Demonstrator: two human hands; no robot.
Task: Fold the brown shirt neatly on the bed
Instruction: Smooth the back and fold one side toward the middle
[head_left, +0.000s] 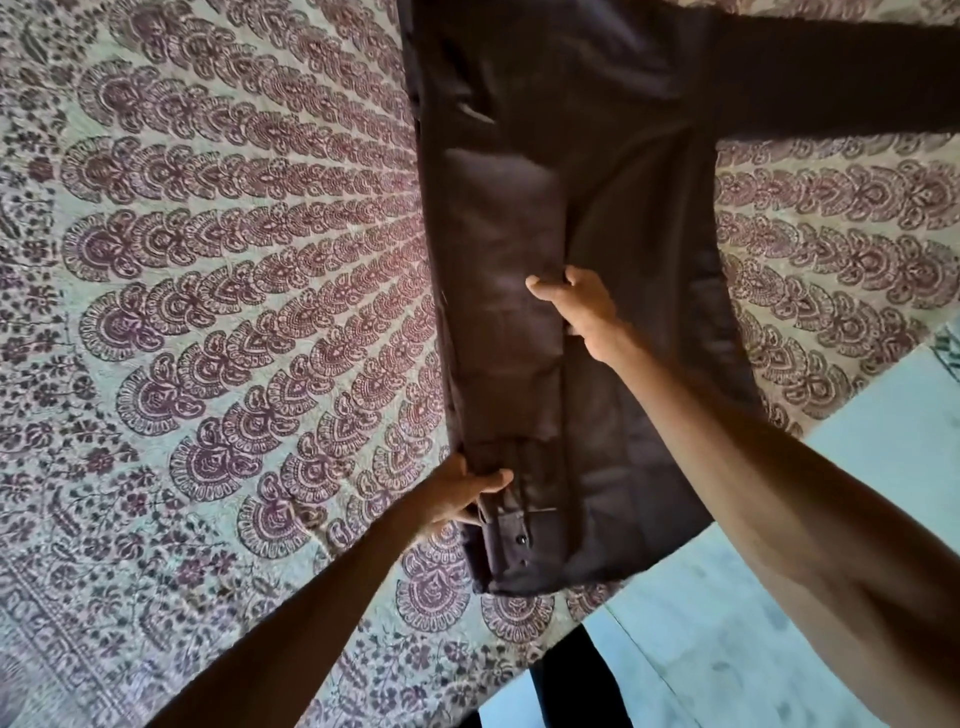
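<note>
The brown shirt (613, 156) lies spread lengthwise on the bed (234, 312), its left side folded inward as a long panel and one sleeve stretched out to the upper right. My left hand (457, 493) pinches the folded panel near the buttoned cuff at the shirt's near end. My right hand (582, 306) grips the inner edge of the same folded panel halfway up, thumb on top of the fabric.
The bedspread has a purple and cream paisley pattern and covers the whole left side. The bed's edge runs diagonally at the lower right, with pale floor (753, 623) beyond it. A dark leg (571, 686) shows below the edge.
</note>
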